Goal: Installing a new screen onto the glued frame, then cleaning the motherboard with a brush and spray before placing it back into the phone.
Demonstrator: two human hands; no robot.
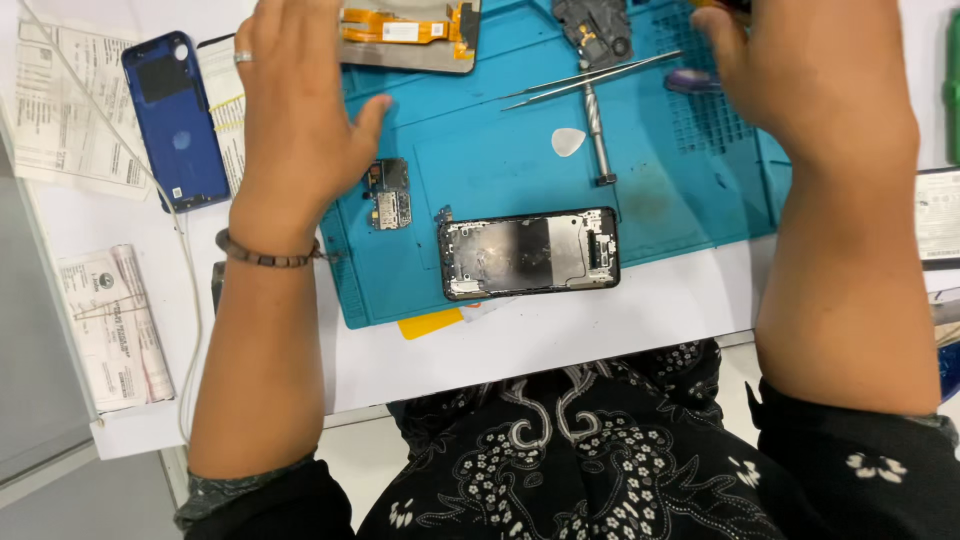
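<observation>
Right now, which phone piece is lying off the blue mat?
The blue back cover. It lies on the white table beside the left hand, while the opened phone frame and small circuit board sit on the mat.

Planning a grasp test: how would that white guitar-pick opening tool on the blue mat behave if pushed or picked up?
The white pick looks thin and flat, so probably very light and hard to pinch off the blue mat. Rounded and flat, it should slide, not roll. The mat's surface may add grip.

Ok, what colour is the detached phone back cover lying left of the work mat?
Blue; the back cover shows best in the head view, beside the left hand.
</observation>
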